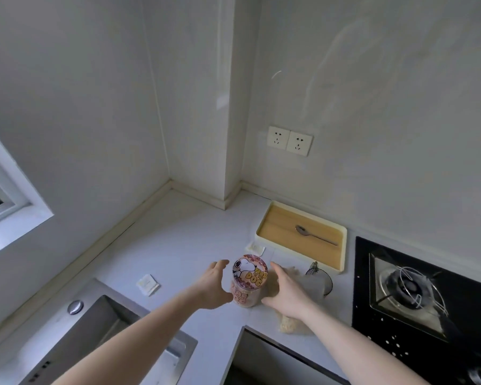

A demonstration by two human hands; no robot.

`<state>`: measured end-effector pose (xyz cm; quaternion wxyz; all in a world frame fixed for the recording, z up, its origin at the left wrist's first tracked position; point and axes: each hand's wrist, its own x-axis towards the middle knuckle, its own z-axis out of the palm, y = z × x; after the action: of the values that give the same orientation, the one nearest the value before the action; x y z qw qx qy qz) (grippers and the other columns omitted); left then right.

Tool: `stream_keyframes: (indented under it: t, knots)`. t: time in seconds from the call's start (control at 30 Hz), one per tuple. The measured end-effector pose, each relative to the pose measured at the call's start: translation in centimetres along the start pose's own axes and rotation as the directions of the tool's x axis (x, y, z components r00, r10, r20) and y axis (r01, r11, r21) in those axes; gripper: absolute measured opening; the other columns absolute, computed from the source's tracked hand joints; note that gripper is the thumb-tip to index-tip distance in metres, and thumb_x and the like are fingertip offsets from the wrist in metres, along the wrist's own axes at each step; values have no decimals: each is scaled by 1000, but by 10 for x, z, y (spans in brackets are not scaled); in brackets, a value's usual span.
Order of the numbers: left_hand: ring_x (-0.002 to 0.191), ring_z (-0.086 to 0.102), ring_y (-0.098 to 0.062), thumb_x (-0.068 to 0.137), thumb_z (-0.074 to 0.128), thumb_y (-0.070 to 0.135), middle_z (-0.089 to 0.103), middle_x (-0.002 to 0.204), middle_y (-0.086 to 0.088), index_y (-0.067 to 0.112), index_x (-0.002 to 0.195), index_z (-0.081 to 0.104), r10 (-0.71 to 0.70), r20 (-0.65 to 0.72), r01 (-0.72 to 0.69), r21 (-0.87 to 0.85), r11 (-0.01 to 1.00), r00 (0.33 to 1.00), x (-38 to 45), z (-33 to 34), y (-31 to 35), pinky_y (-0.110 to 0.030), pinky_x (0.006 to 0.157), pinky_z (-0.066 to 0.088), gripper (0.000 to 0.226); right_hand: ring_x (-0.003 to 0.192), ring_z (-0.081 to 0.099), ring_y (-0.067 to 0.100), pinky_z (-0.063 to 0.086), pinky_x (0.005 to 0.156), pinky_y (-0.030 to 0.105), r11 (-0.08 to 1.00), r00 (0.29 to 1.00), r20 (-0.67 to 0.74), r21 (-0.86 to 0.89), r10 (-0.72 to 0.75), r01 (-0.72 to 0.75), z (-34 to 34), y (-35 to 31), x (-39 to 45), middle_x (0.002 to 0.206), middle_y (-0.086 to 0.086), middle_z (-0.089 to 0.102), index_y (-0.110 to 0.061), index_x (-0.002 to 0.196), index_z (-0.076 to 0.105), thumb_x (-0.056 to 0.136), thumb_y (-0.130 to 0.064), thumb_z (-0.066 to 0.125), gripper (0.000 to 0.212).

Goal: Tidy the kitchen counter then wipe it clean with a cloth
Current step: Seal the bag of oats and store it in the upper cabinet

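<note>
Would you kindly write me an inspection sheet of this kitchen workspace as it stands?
Surface: pale counter, L-shaped.
Job's things: cartoon-dog canister upright; spoon lying in tray; cloth partly under right forearm.
Clutter: two sachets; strainer beside tray.
Grippers: left hand and right hand flank the canister, fingers relaxed; contact unclear.
Cables: nothing seen.
Surroundings: sink left, gas hob right, double socket on wall.

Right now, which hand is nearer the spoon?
Right. The right hand is beside the cup, below-left of the spoon in the tray; the left hand is beyond the cup.
</note>
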<state>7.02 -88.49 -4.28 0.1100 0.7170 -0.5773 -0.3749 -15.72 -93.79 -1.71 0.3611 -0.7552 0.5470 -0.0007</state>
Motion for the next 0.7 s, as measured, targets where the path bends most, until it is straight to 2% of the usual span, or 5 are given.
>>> stream_keyframes:
  t: [0.17,0.33,0.5,0.6,0.7]
  knots:
    - [143,41,-23,78,82,30,31,161,-4,19,159,19,-34,27,34,7,999,999,34,17,-10,-35,115,39,103,143,38,19,36,117,36,999,999,48,37,-4,2,15,11,42,155,-3,40,-24,158,21,70,-31,86,109]
    - [130,53,-22,72,84,35,53,145,1,26,152,31,-9,31,9,-12,1000,999,59,24,-9,-35,106,46,96,125,52,15,46,105,32,996,999,52,86,7,-12,27,19,77,137,-7,58,-25,143,41,49,-53,92,111]
    - [120,59,-22,62,88,41,62,131,6,31,142,38,-14,25,14,-17,1000,1000,72,28,-11,-38,99,51,95,115,55,14,51,96,32,997,997,68,78,19,-24,37,25,90,123,-8,61,-29,121,43,42,-54,96,98]
    - [116,62,-22,57,91,44,64,126,8,35,134,41,-17,22,17,-22,1000,1000,73,29,-14,-40,95,54,92,112,56,12,52,94,32,995,998,59,94,11,-16,38,26,91,120,-12,63,-32,118,45,39,-55,96,97]
    - [120,61,-19,60,93,41,63,130,8,33,137,41,-8,28,8,-21,1000,1000,67,29,-14,-38,96,53,93,111,57,9,52,94,31,993,997,72,115,-10,1,37,25,83,119,-16,63,-34,119,47,32,-63,95,103]
